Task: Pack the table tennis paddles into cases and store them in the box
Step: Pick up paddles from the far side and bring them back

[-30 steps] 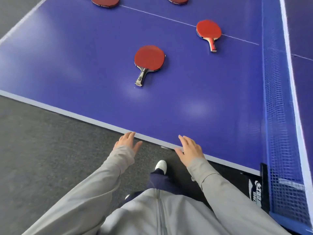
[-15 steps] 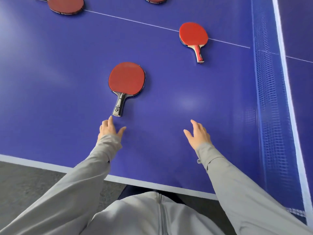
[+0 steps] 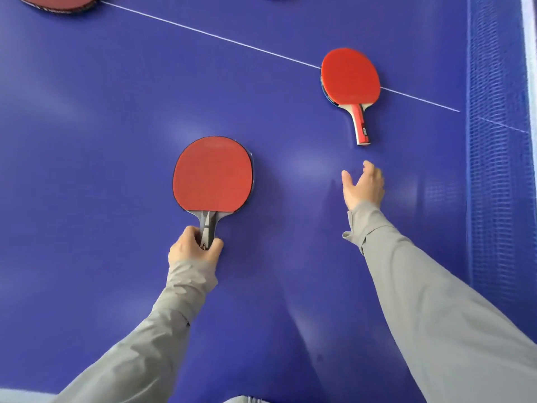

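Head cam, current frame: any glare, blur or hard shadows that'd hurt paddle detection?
Head view: soft white glare patches on the glossy blue table between the paddles; right hand and blue net at the right edge are motion-smeared; the dark-handled red paddle held by the left hand and the red-handled red paddle are sharp, with only thin soft shadows.

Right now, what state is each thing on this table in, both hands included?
Dark-handled paddle, red face up on the table, handle gripped.
Left hand, curled round that paddle's handle.
Red-handled paddle, flat, red face up, untouched.
Right hand, open, holding nothing, short of the red handle.
Top-left paddle, cut off by the frame, untouched.
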Available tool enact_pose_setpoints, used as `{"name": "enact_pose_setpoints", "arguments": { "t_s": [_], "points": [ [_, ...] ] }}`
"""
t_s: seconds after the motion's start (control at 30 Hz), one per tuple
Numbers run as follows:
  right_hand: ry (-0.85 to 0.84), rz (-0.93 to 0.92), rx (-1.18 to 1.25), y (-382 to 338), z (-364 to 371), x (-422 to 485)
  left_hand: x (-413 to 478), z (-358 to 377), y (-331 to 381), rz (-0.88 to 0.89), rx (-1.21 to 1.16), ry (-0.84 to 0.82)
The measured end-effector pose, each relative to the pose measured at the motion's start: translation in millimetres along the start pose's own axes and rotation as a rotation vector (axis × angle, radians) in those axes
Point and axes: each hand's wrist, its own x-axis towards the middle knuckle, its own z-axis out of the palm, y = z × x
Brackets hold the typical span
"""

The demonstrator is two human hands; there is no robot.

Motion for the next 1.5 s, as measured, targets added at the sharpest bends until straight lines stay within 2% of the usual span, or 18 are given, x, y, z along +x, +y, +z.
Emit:
{"name": "enact_pose_setpoints", "arguments": {
  "t_s": [0.1, 0.27, 0.37, 0.5, 0.57, 0.7, 0.83, 1.0, 1.13, 1.27, 1.5],
  "points": [
    [0.096, -0.009, -0.043, -15.1, 6.7, 42.2, 5.0, 10.1, 12.6, -0.079, -0.16, 0.026],
    [0.193, 0.079, -0.095, -29.9, 14.6, 93.6, 21.6, 18.0, 26.5, -0.101, -0.213, 0.067],
    [0.142, 0.033, -0.14, -32.0, 16.9, 111.4, 26.5, 20.8, 26.4, -0.113, -0.26, 0.071],
    [-0.042, -0.002, 0.013, -42.6, 9.1, 124.0, 23.4, 25.1, 26.2, -0.116, -0.284, 0.088],
    [-0.063, -0.003, 0.1, -48.5, 2.0, 115.6, 17.6, 26.2, 27.8, -0.106, -0.291, 0.102],
    [0.002, -0.022, 0.278, -36.8, -6.3, 52.4, -7.1, 26.5, 28.3, -0.084, -0.309, 0.095],
    [-0.001, 0.056, 0.482, 8.3, -10.1, -59.6, -50.0, 30.4, 10.9, -0.056, -0.299, 0.04],
    [-0.044, 0.203, 0.556, 76.1, -14.2, -203.5, -113.8, 52.6, -28.4, -0.081, -0.301, -0.019],
    [-0.056, 0.266, 0.583, 108.5, -11.6, -279.1, -151.8, 76.0, -55.9, -0.094, -0.273, -0.084],
    [-0.073, 0.263, 0.598, 123.1, -7.9, -315.4, -165.1, 85.9, -69.0, -0.07, -0.227, -0.236],
    [-0.07, 0.213, 0.585, 106.6, -1.7, -339.9, -159.7, 60.9, -74.4, 0.01, -0.422, -0.635]
  ]
}}
